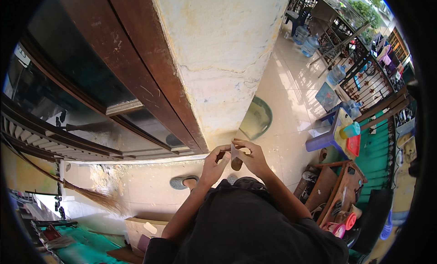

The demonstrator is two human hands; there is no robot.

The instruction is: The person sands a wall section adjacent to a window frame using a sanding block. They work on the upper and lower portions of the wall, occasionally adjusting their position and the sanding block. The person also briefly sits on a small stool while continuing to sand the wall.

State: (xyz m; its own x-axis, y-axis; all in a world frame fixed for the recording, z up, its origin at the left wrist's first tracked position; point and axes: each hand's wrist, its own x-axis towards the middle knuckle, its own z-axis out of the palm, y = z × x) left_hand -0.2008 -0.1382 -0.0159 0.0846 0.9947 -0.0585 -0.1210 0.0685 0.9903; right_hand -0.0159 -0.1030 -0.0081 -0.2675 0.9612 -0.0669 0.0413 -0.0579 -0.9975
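Note:
My left hand and my right hand meet in front of my body, and both pinch a small thin sheet. One part of it looks grey and the lower, curled part brown; it may be sandpaper, but I cannot tell. My fingers hide some of its edges. Just beyond my hands is the foot of a wall with cracked, stained paint. On the left that wall borders a brown wooden frame with scuffed paint. Behind the wall's corner, partly hidden, a green basin on the floor holds cloudy liquid.
A straw broom is at the left, near glazed panels. To the right are a purple plastic stool bearing a cup, a wooden shelf with shoes, and several water jugs along a metal fence. Cardboard lies behind me.

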